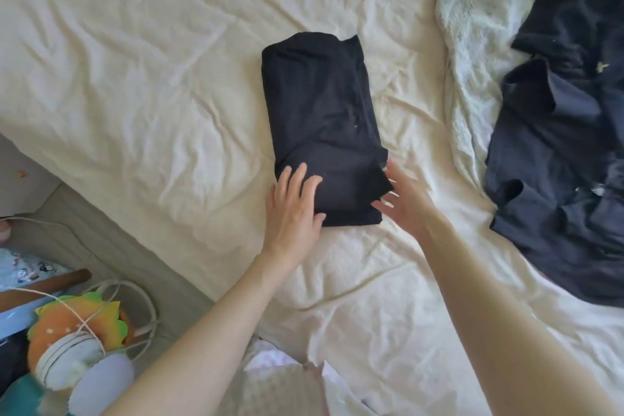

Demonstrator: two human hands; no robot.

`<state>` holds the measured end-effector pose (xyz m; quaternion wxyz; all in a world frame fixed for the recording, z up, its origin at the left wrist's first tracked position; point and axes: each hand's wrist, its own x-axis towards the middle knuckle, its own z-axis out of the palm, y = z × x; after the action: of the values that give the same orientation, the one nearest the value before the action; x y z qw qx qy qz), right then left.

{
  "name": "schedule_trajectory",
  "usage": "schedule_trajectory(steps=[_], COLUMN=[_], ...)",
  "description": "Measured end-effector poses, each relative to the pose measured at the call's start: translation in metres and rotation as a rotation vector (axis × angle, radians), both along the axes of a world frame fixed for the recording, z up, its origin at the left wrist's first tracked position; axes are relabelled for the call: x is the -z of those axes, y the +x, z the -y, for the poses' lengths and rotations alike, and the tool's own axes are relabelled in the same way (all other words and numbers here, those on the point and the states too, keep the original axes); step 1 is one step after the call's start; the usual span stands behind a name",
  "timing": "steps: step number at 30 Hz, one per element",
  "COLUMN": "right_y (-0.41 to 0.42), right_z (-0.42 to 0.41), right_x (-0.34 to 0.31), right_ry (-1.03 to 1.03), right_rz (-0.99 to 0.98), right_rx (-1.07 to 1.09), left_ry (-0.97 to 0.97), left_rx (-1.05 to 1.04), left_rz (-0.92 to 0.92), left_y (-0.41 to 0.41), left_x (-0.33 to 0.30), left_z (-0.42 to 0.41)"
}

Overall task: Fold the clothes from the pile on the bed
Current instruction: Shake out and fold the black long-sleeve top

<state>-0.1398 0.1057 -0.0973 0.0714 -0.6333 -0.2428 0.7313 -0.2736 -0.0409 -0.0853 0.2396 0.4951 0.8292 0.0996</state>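
Folded garment: a black garment lies folded into a long rectangle in the middle of the frame, running from upper centre down toward the hands; its near end lies between the two hands.
Pile: dark navy clothes lie heaped and unfolded at the right edge of the frame, well apart from the folded piece, partly over a pale fluffy blanket at upper right.
Bed: a cream, wrinkled quilt covers the bed and fills most of the picture; the garment and the pile both rest on it.
Room: at lower left, beside the bed, sits a clutter of things on the floor, among them an orange and green plush toy and a loop of white cable; the rest there is too blurred to name.
Near edge: some white cloth shows at the bottom centre of the frame.
Left hand: fingers straight and spread, lying flat on the near left corner of the black garment, gripping nothing.
Right hand: fingers extended and loosely spread, at the near right edge of the garment, fingertips touching or just beside the cloth; it holds nothing.
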Motion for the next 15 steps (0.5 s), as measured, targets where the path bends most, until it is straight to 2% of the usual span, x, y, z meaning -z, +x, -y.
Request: schedule_trajectory(steps=[3,6,8,11,13,15], right_y=[-0.014,-0.017,-0.012,0.005,0.015,0.02], right_z=[0.002,0.005,0.008,0.02,0.029,0.036], right_x=[0.008,0.008,0.004,0.0,0.004,0.014], right_ry=[0.072,0.131,0.148,0.192,0.183,0.172], right_rz=[0.153,0.246,0.229,0.242,0.285,0.341], right_rx=[-0.098,-0.033,0.0,-0.076,-0.115,-0.155], left_ry=[-0.126,-0.024,0.073,0.199,0.216,0.141], left_rx=[-0.027,-0.047,-0.055,0.014,0.083,0.12], left_rz=[-0.001,0.068,0.076,0.091,0.064,0.029], left_y=[-0.014,-0.015,-0.019,-0.023,-0.02,-0.017], left_x=[0.018,0.02,0.018,0.016,0.015,0.018], left_z=[0.014,0.013,0.016,0.032,0.043,0.049])
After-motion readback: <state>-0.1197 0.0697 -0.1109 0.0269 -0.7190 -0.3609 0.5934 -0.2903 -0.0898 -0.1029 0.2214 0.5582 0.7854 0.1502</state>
